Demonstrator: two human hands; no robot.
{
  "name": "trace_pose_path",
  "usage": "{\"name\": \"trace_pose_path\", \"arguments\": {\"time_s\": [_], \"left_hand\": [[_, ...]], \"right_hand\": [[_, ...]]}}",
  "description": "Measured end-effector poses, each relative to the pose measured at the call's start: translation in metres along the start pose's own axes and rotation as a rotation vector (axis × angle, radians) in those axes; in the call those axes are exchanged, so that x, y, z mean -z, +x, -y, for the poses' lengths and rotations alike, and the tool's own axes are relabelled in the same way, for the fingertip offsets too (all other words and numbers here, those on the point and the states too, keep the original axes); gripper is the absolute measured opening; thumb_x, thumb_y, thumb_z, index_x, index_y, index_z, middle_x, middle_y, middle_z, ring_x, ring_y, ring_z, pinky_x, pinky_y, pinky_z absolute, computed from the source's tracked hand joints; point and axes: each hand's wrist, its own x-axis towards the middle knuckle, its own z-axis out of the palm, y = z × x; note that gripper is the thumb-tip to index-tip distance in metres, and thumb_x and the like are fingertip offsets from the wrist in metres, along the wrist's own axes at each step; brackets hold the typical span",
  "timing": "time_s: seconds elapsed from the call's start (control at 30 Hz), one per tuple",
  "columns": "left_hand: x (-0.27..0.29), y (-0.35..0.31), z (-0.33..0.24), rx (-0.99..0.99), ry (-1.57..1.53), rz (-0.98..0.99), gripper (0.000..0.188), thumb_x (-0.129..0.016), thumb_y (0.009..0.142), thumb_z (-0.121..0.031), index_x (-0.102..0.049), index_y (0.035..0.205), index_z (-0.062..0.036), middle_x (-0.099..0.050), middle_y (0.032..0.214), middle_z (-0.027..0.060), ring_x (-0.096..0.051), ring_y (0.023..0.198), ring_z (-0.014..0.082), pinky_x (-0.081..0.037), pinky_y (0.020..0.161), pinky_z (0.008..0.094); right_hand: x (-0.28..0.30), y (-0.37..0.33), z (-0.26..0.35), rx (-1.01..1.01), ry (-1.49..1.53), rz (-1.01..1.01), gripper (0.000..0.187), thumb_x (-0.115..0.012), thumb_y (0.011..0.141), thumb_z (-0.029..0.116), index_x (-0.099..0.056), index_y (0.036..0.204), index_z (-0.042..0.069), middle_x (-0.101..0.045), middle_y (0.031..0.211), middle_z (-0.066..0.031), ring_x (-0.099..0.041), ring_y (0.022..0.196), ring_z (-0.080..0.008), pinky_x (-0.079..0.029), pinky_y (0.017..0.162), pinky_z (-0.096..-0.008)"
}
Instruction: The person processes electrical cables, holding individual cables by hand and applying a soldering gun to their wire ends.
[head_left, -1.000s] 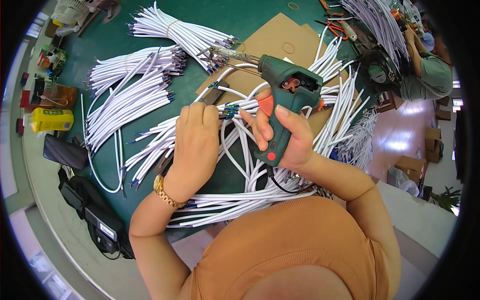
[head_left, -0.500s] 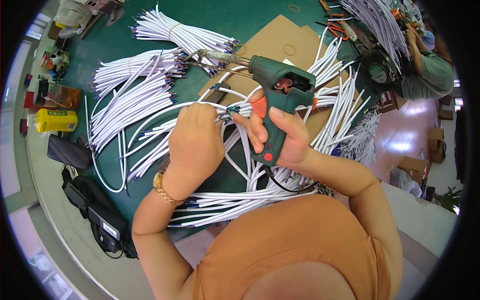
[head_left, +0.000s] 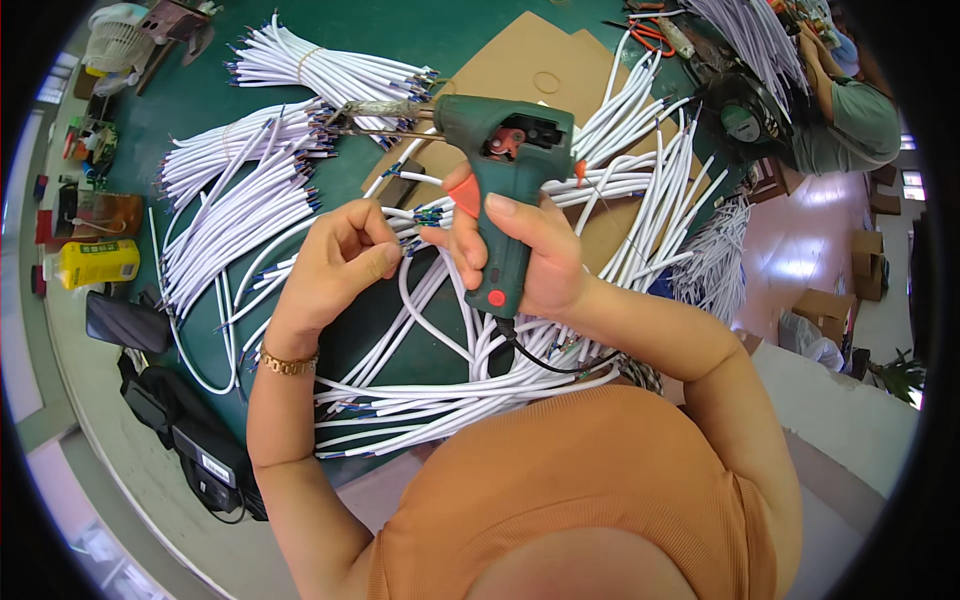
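My right hand (head_left: 545, 255) wraps round the handle of a green soldering gun (head_left: 500, 175) with a red trigger. Its metal tip points left, above the wire ends. One finger of that hand reaches out beside joined coloured wire ends (head_left: 428, 215) of white cables. Close to these, my left hand (head_left: 335, 265) is closed in a pinch, thumb against the curled fingers. A cable end lies right at the thumb tip, but what the fingers hold, if anything, is hidden. Loose white cables (head_left: 440, 405) run beneath both hands.
Bundles of white cable (head_left: 240, 225) lie at the left on the green table (head_left: 330, 30). Brown cardboard (head_left: 500, 60) sits under the work. A yellow bottle (head_left: 97, 264), a phone (head_left: 127, 322) and a black bag (head_left: 190, 430) line the left edge. Another person (head_left: 850, 120) works at far right.
My left hand has drawn back left from the wire ends and turned so the thumb shows. The soldering gun and my right hand appear shifted left, along with the whole scene.
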Motion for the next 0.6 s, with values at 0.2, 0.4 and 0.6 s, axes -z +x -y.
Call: {"name": "trace_pose_path", "arguments": {"time_s": [0.2, 0.4, 0.6], "left_hand": [[-0.005, -0.001, -0.003, -0.359, 0.463, -0.077, 0.012, -0.060, 0.074, -0.002, -0.048, 0.072, -0.0021, -0.047, 0.063, 0.0047, -0.044, 0.055, 0.0114, -0.035, 0.049, 0.0263], [-0.010, 0.003, -0.011, -0.667, 0.969, -0.093, 0.014, -0.059, 0.060, -0.001, -0.047, 0.065, -0.0047, -0.048, 0.059, 0.0112, -0.048, 0.049, 0.0305, -0.037, 0.046, 0.0378], [-0.011, 0.000, -0.008, -0.552, 1.061, -0.117, 0.014, -0.059, 0.063, -0.002, -0.046, 0.068, -0.0045, -0.050, 0.061, 0.0114, -0.051, 0.053, 0.0319, -0.039, 0.048, 0.0383]], "right_hand": [[0.002, 0.004, -0.004, 0.000, 0.005, 0.027, 0.037, -0.046, 0.094, 0.029, -0.045, 0.122, 0.005, -0.054, 0.069, -0.0057, -0.058, 0.059, -0.0172, -0.042, 0.096, -0.0436], [0.001, 0.005, -0.004, -0.020, -0.024, 0.027, 0.037, -0.046, 0.094, 0.028, -0.047, 0.120, 0.002, -0.054, 0.067, -0.0062, -0.057, 0.059, -0.0175, -0.044, 0.093, -0.0409], [0.000, 0.006, -0.003, -0.034, -0.014, 0.033, 0.038, -0.045, 0.094, 0.029, -0.046, 0.122, 0.003, -0.054, 0.066, -0.0069, -0.057, 0.059, -0.0183, -0.045, 0.092, -0.0405]]}}
